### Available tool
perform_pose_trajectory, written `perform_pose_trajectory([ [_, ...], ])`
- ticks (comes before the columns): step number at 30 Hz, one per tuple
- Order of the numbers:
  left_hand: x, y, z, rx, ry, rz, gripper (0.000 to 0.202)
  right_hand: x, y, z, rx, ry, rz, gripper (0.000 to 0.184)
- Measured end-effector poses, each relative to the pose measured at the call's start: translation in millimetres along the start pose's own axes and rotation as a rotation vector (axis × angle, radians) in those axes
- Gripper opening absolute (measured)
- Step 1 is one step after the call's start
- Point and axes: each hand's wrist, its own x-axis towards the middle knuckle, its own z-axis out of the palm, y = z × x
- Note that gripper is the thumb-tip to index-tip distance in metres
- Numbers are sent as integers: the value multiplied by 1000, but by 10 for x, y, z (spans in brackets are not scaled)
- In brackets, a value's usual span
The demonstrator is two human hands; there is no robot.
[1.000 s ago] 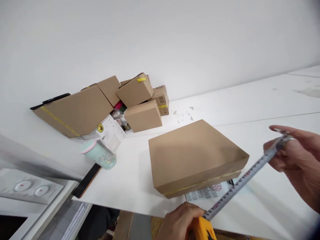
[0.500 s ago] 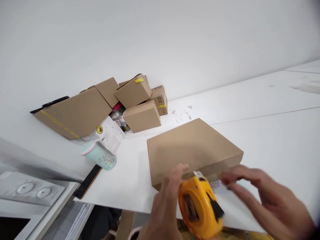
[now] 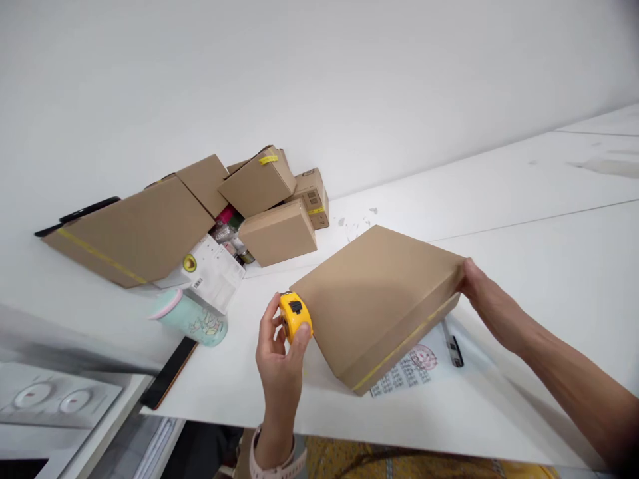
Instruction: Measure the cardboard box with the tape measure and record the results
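My left hand (image 3: 279, 349) is closed round a yellow tape measure (image 3: 295, 316) with a black lock button, held by the left side of a flat cardboard box (image 3: 382, 293). No drawn-out tape blade shows. My right hand (image 3: 482, 289) grips the box's right corner, thumb near the top edge and other fingers largely hidden behind. The box is tilted, its taped near side toward me. Partly beneath it lies a sheet with printed characters and a red stamp (image 3: 423, 357), and a dark utility knife or pen-like tool (image 3: 454, 349) rests on this sheet.
Several cardboard boxes (image 3: 279, 233) are stacked by the wall at the back left. A mint tumbler (image 3: 197, 319) leans near a white printed carton (image 3: 214, 273). A dark flat object (image 3: 170, 372) lies at the table's left edge, above a white appliance with knobs (image 3: 50, 399).
My left hand has carried the tape measure left to the box's side. My right hand has taken hold of the right corner, and the box has turned and tilted, uncovering more of the sheet.
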Motion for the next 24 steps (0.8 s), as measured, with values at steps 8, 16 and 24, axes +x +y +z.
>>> perform_pose_trajectory([
  [8,594,17,420,-100,74,207,56,343,-449,391,150,40,9,48],
  [16,1332,-121,812,108,-134,448,55,684,-21,512,83,19,24,51],
  [24,1532,-88,956,642,-329,792,35,322,289,169,-924,-296,156,49],
])
